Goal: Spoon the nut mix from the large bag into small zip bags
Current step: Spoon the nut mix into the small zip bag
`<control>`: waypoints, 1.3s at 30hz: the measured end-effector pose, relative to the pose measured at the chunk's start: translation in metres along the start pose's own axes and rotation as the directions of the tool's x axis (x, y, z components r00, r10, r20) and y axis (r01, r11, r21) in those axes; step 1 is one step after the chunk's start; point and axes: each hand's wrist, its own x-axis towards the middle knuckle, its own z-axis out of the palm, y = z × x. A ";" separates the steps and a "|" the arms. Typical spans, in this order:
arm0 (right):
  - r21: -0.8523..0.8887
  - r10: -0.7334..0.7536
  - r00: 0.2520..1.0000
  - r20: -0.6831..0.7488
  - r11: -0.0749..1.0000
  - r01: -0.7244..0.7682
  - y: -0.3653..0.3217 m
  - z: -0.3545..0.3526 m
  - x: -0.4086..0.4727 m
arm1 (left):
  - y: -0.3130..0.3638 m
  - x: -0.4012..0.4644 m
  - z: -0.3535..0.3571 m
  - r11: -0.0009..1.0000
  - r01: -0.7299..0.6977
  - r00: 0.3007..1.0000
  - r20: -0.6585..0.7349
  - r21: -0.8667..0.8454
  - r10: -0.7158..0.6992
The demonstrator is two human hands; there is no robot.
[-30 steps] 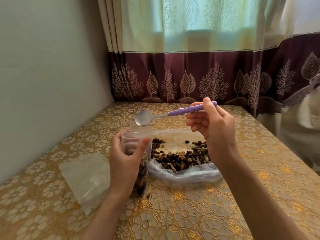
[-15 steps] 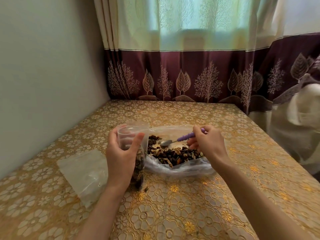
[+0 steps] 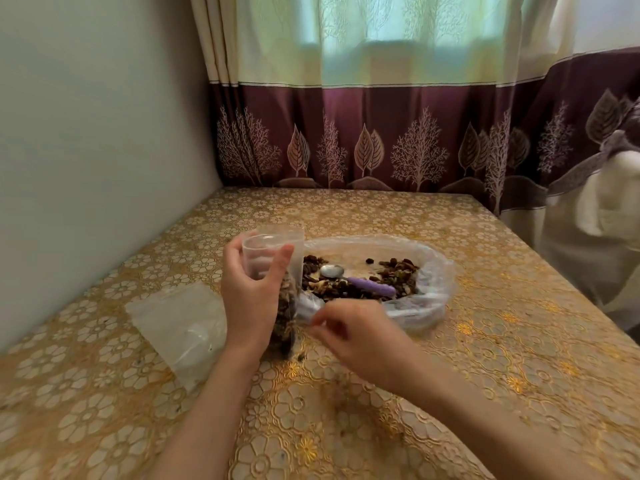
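No legible text, label, brand or number on any visible surface.

Soft daylight is coming through the curtain point(image 3: 398, 39) at the back, glowing greenish-white where the thin cloth is covering the window, and the room is staying evenly, mildly bright. The wall point(image 3: 86, 133) on the left is lying in dull, flat light. The gold-patterned counter point(image 3: 519, 323) is catching small glints, and faint shadows are falling toward the viewer. The right hand point(image 3: 360, 337) is smearing with motion blur, its fingers point(image 3: 322, 327) indistinct, while the left hand point(image 3: 249, 299) is showing fairly sharp. The wide lens is bending straight lines near the edges, and the whole picture is looking slightly soft.
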 end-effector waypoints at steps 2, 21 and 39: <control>-0.077 0.013 0.991 0.137 0.997 -0.002 0.000 0.013 0.006 | 0.000 0.000 -0.001 1.000 -0.001 1.000 -0.003 0.008 0.001; 0.247 0.011 0.975 -0.223 0.968 0.046 -0.016 -0.026 0.037 | -0.001 0.000 -0.001 0.999 -0.004 1.000 0.028 -0.043 0.005; 0.559 0.245 0.952 -0.183 0.822 -0.104 -0.003 -0.044 0.075 | 0.001 -0.004 0.001 0.999 -0.039 0.995 0.096 -0.035 0.043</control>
